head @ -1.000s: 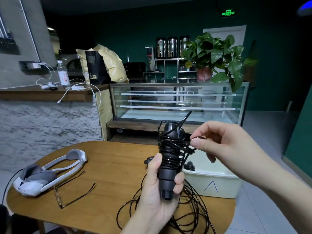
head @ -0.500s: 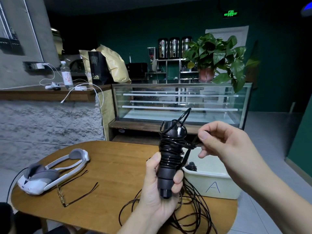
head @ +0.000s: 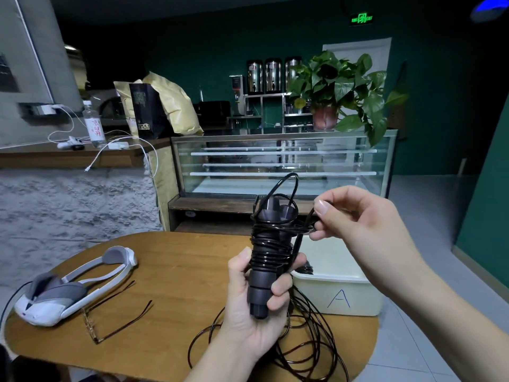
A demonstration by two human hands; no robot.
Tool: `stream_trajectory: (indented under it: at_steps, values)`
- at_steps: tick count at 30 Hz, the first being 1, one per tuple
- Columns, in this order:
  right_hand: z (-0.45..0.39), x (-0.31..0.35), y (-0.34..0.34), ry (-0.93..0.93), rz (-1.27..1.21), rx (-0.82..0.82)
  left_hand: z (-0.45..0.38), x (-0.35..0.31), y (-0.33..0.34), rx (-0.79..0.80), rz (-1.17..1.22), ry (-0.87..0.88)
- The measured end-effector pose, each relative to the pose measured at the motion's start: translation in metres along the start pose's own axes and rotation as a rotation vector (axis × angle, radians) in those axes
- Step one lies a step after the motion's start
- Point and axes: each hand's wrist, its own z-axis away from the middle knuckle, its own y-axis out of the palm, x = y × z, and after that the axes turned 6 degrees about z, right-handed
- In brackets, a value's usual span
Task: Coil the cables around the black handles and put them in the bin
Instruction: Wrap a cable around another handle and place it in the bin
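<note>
Grip first, since that's where this step was won or lost: our left hand (head: 256, 307) sat low-centre in the frame, fingers and thumb curled round the lower part of the black handles (head: 268, 257), holding them upright as a pair. Our right hand (head: 355, 224), centre-right, had the cable (head: 303, 230) pinched between thumb and fingertips just beside the top of the handles, mid-wrap as far as we could judge.

Turns were already stacked around the middle of the handles, a bit messy near the top with one loop sticking up above the ends. Plenty of slack was left though, a loose heap of loops (head: 305, 340) on the wooden table (head: 165, 271) at the bottom centre, under and right of the left hand.

Our take on doing it well: keep the left hand firm so the two handles didn't splay, keep light tension with the right, and lay each new turn beside the last rather than on top. We'd have let the slack feed off the heap slowly, because those loops looked ready to snag each other.

The bin (head: 338, 293), white with an "A" on it, sat right-centre at the table's edge, close by, with something dark already inside, too hidden to name. Over on the lower left were a white headset (head: 68, 285) and a pair of glasses (head: 115, 318), well apart from the cable.
</note>
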Motion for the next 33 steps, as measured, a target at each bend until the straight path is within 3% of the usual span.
stream_trajectory:
  at_steps: [5, 10, 15, 19, 22, 28, 33]
  values:
    - [0.002, -0.004, 0.001, -0.161, 0.142, 0.025, -0.005, 0.001, -0.006, -0.031, -0.148, 0.081]
    - [0.007, -0.005, 0.007, -0.584, 0.502, 0.04, -0.011, 0.002, -0.002, -0.05, -0.409, 0.207]
    - [0.0, -0.023, 0.003, -0.701, 0.634, 0.039, -0.014, 0.006, 0.009, -0.159, -0.657, 0.368]
    - [0.0, -0.035, -0.001, -0.701, 0.702, 0.01, -0.016, 0.007, 0.018, -0.262, -0.976, 0.511]
    - [-0.003, -0.038, -0.002, -0.659, 0.669, -0.026, -0.018, 0.007, 0.025, -0.255, -1.06, 0.522]
    - [-0.009, -0.045, -0.001, -0.221, 0.158, -0.055, -0.028, 0.0, 0.03, -0.221, -0.912, 0.439]
    - [-0.013, -0.058, -0.002, -0.047, -0.158, -0.167, -0.051, 0.012, 0.017, -0.211, -0.956, 0.403]
